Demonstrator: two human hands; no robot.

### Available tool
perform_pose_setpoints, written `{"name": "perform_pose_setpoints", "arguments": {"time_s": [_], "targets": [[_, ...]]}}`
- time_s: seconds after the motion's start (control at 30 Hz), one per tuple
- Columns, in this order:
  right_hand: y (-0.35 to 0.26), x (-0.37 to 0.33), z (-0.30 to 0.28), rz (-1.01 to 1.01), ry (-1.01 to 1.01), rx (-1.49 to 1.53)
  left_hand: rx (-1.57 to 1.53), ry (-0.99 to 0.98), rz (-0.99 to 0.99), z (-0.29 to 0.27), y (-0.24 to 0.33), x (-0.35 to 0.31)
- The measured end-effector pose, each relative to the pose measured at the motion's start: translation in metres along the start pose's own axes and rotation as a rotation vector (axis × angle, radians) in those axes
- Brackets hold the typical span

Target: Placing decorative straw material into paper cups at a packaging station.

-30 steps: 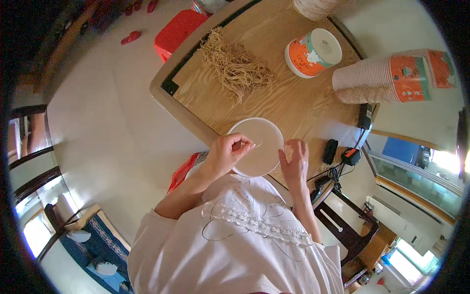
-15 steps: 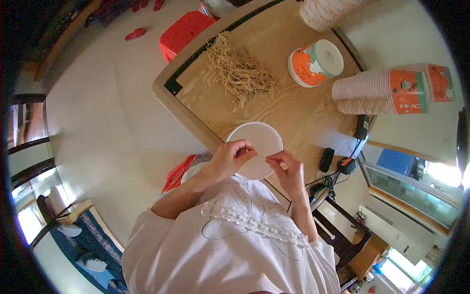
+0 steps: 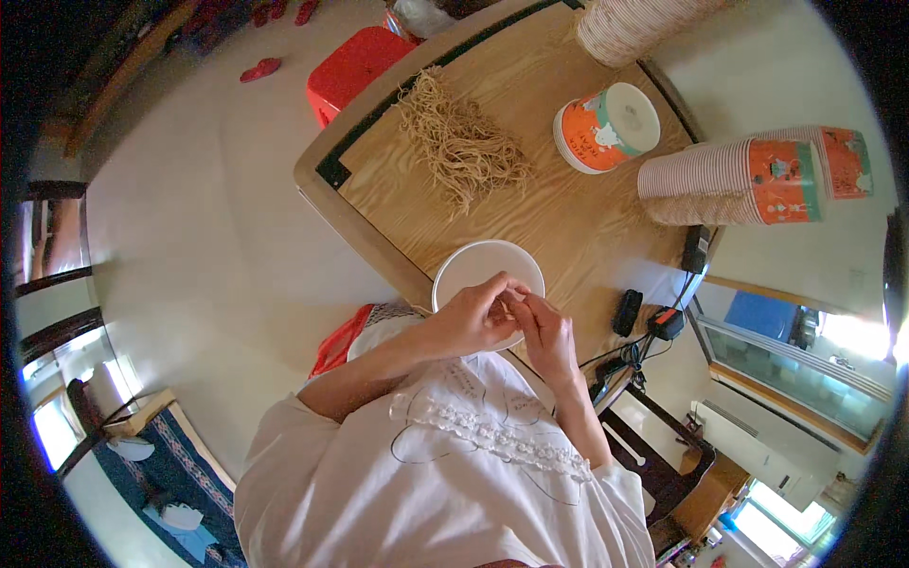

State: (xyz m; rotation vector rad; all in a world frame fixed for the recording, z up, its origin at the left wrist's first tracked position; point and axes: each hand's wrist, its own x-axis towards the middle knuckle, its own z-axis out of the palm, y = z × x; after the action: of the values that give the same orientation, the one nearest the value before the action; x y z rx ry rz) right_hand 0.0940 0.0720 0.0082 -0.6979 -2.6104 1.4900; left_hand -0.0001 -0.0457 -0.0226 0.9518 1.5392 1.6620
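Observation:
My left hand [image 3: 471, 317] and my right hand [image 3: 547, 333] meet fingertip to fingertip, both pinched closed. A thin string runs between them; the fingers now hide nearly all of it. Just below them a white paper tub [image 3: 487, 263] stands mouth up by the table's near edge, its nearer side partly covered by my hands. Farther off on the wooden table lies a loose, tangled heap of tan strings [image 3: 462, 142].
An orange, green and white paper tub [image 3: 595, 133] rests upside down on the table. Stacked tubs [image 3: 701, 185] lie at the right, with another stack [image 3: 644, 28] at the far edge. A black adapter [image 3: 666, 324] and cables sit nearer right. A red stool [image 3: 358, 74] stands beyond the table.
My hands were slightly apart with the thin string stretched between them; now they have come together, fingers touching, over the tub. The string heap and the stacked tubs stay in place.

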Motion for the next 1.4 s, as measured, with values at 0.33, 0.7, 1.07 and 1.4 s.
{"name": "perform_pose_setpoints", "arguments": {"time_s": [0.33, 0.7, 1.07, 1.4], "targets": [[0.008, 0.005, -0.022, 0.136, 0.077, 0.226, -0.142, 0.076, -0.347, 0.003, -0.008, 0.000], [0.015, 0.006, -0.023, -0.170, 0.017, 0.115, -0.411, 0.000, -0.470, 0.002, -0.006, 0.004], [0.036, 0.008, -0.001, 0.000, 0.099, -0.009, 0.176, 0.276, -0.026, 0.022, -0.021, 0.008], [0.087, 0.027, 0.008, 0.098, 0.138, -0.026, 0.253, 0.333, -0.137, 0.011, -0.084, 0.018]]}}
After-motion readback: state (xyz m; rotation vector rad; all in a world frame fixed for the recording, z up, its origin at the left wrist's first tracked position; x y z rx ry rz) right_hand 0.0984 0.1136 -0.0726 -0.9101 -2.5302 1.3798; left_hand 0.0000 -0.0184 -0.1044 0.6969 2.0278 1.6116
